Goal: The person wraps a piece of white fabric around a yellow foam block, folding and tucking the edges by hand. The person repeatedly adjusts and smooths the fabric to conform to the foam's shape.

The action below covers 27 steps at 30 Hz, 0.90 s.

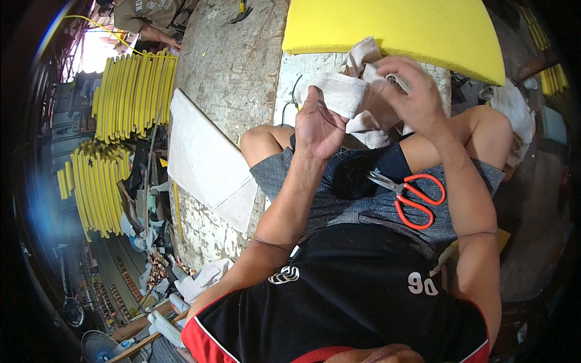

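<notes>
My left hand (321, 129), palm up, holds a folded part of a pale fabric piece (338, 93) between thumb and fingers. To its right my right hand (406, 88) is raised over the same bunched fabric, its fingers bent and blurred; whether it grips anything is unclear. The fabric hangs in folds above my crossed legs. Scissors with red handles (420, 202) lie on my lap, their blades slightly apart and pointing up and left.
A yellow foam sheet (390, 31) lies on the worn wooden table (227, 59). Folded white cloth (211, 168) rests left of my knee. A hammer (243, 11) is at the far edge. Stacked yellow foam pieces (131, 97) stand at left, near another person (152, 16).
</notes>
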Motion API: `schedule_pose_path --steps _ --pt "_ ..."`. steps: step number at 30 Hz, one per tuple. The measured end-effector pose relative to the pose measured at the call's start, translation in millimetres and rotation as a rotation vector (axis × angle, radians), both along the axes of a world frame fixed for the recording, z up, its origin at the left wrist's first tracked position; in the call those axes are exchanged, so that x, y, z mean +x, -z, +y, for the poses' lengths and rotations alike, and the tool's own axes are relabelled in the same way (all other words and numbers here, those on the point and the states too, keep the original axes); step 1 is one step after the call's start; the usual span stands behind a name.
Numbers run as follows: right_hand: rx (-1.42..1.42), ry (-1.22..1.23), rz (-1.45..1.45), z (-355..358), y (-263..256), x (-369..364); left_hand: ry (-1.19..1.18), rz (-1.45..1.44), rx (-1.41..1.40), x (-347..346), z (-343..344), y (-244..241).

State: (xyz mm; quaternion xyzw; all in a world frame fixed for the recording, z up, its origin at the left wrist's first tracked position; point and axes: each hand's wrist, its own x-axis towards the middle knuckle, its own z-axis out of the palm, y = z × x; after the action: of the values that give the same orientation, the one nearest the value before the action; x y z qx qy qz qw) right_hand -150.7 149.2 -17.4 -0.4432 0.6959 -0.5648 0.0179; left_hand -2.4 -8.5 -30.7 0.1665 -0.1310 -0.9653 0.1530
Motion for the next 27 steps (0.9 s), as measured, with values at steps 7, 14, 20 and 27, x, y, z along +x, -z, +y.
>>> schedule_pose_path --steps 7,14,20,27 --pt "-0.035 0.075 0.056 -11 13 16 -0.051 -0.107 -0.158 -3 25 -13" --pt "-0.029 0.326 -0.317 15 8 -36 0.166 0.284 0.09 10 -6 14" --pt "0.059 -0.007 0.028 -4 1 11 0.014 0.125 0.053 3 6 2" --pt "-0.042 0.224 -0.111 6 10 -20 -0.036 0.07 -0.015 1 5 -1"
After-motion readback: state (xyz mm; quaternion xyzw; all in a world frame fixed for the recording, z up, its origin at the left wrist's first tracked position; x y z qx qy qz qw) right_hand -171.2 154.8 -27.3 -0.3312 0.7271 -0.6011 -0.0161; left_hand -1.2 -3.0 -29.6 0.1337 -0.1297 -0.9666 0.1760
